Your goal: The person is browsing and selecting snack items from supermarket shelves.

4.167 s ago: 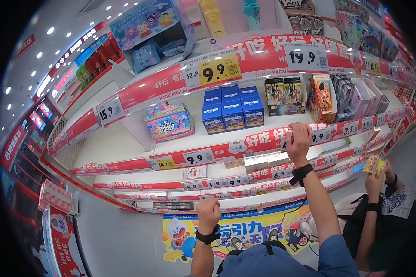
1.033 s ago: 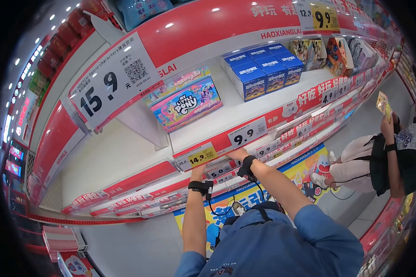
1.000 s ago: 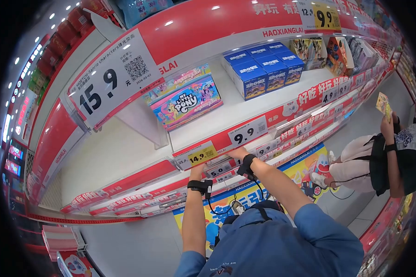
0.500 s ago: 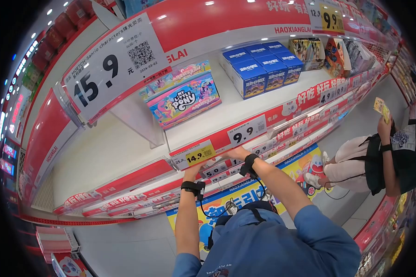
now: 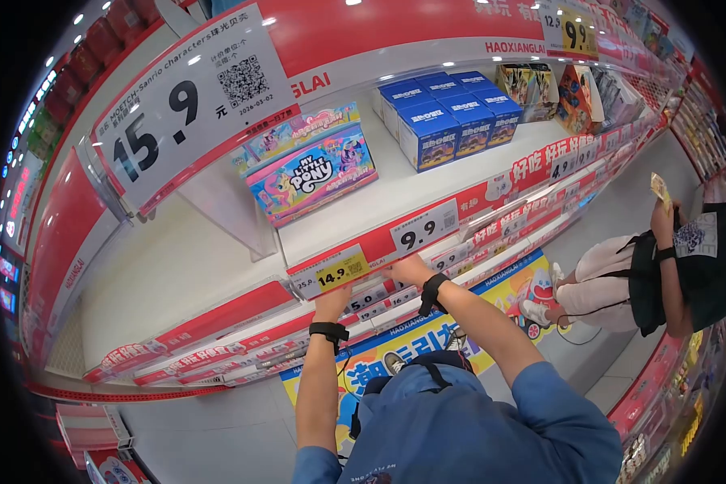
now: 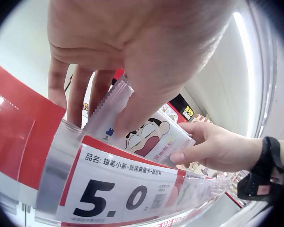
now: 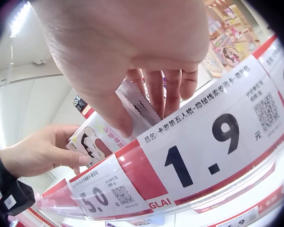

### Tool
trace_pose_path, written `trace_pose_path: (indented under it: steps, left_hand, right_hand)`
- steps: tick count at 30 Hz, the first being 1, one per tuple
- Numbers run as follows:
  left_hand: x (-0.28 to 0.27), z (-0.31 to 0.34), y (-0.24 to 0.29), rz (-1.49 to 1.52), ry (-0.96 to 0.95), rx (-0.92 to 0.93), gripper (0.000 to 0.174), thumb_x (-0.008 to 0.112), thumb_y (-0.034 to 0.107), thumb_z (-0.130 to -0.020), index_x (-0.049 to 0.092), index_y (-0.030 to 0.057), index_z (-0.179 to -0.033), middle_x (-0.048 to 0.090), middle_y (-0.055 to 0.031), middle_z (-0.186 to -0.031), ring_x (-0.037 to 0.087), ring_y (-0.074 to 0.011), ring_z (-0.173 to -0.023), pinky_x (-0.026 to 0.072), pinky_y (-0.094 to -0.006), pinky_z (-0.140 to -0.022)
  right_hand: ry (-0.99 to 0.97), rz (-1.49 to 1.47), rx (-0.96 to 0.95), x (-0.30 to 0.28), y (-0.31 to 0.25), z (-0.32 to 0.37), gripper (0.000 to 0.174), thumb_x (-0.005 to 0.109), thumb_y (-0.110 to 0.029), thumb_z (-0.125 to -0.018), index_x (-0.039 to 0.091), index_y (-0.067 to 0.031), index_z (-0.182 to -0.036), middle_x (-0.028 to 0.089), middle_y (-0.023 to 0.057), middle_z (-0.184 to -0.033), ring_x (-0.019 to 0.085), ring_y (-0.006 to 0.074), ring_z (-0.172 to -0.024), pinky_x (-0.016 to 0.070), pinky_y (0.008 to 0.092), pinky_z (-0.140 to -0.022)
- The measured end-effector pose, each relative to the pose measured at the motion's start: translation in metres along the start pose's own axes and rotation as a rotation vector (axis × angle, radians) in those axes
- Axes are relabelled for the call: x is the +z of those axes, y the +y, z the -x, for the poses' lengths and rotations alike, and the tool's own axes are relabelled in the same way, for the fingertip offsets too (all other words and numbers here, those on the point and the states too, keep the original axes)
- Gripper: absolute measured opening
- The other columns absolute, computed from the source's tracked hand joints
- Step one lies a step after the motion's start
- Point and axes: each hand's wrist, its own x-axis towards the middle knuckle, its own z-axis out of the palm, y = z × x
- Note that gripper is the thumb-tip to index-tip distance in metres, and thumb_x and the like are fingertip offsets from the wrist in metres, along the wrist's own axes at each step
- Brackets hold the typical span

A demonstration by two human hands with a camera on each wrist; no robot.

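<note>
A small stack of white card packs (image 6: 149,139) with crimped ends and a cartoon face sits just behind the 5.0 price tag (image 6: 111,184) on a lower shelf. My left hand (image 6: 137,42) grips one end, thumb across the printed front and fingers behind. At the other end my right hand (image 6: 215,145) holds the packs between thumb and fingers. In the right wrist view the crimped edge of the packs (image 7: 137,105) shows between my right thumb and fingers. From the head, my left hand (image 5: 333,302) and right hand (image 5: 410,270) are partly hidden under the shelf lip above.
On the shelf above stand a My Little Pony box (image 5: 313,173) and blue boxes (image 5: 452,125). A large 15.9 price tag (image 5: 194,105) juts out at upper left. Another person (image 5: 661,258) stands at right holding a yellow packet (image 5: 660,189).
Since the oldest frame, both hands have moved from the shelf front and a low fist to the lower shelf. Over the last second they stay there while the head view shifts slightly.
</note>
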Motion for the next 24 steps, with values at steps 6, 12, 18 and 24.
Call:
trace_pose_path:
  steps: [6, 12, 18, 24]
  left_hand:
    - [-0.001, -0.006, 0.001, -0.001, -0.088, 0.019, 0.045, 0.063, 0.024, -0.081, 0.055, 0.0010, -0.119, 0.057, -0.0243, -0.117, 0.054, -0.0392, -0.109, 0.0441, -0.0436, -0.091]
    - [-0.004, -0.008, 0.003, -0.069, -0.210, -0.054, 0.045, 0.062, 0.020, -0.080, 0.054, -0.0013, -0.119, 0.060, -0.0266, -0.110, 0.056, -0.0414, -0.104, 0.0452, -0.0451, -0.089]
    - [0.016, -0.012, -0.011, -0.093, -0.058, 0.044, 0.037, 0.061, 0.024, -0.081, 0.058, 0.0003, -0.109, 0.062, -0.0263, -0.101, 0.059, -0.0428, -0.094, 0.0473, -0.0483, -0.082]
    - [0.017, -0.014, -0.014, -0.159, -0.027, 0.117, 0.036, 0.062, 0.024, -0.081, 0.058, 0.0022, -0.110, 0.062, -0.0246, -0.104, 0.059, -0.0412, -0.096, 0.0477, -0.0487, -0.082]
  right_hand:
    - [-0.008, 0.012, -0.065, 0.020, 0.007, -0.003, 0.023, 0.056, -0.011, -0.077, 0.061, 0.0024, -0.095, 0.062, 0.0278, -0.090, 0.060, 0.0429, -0.085, 0.0492, 0.0497, -0.076]
    - [0.019, -0.094, -0.131, 0.017, -0.009, -0.001, 0.018, 0.052, -0.007, -0.079, 0.061, 0.0050, -0.088, 0.062, 0.0278, -0.085, 0.061, 0.0426, -0.083, 0.0490, 0.0497, -0.075]
    - [0.092, 0.210, -0.160, 0.026, -0.009, 0.004, 0.010, 0.055, -0.008, -0.074, 0.062, -0.0010, -0.073, 0.063, 0.0207, -0.072, 0.063, 0.0376, -0.071, 0.0510, 0.0449, -0.068]
    - [0.265, 0.451, -0.289, 0.004, -0.031, 0.002, 0.016, 0.055, -0.012, -0.074, 0.064, -0.0036, -0.085, 0.066, 0.0168, -0.082, 0.065, 0.0307, -0.080, 0.0482, 0.0416, -0.074]
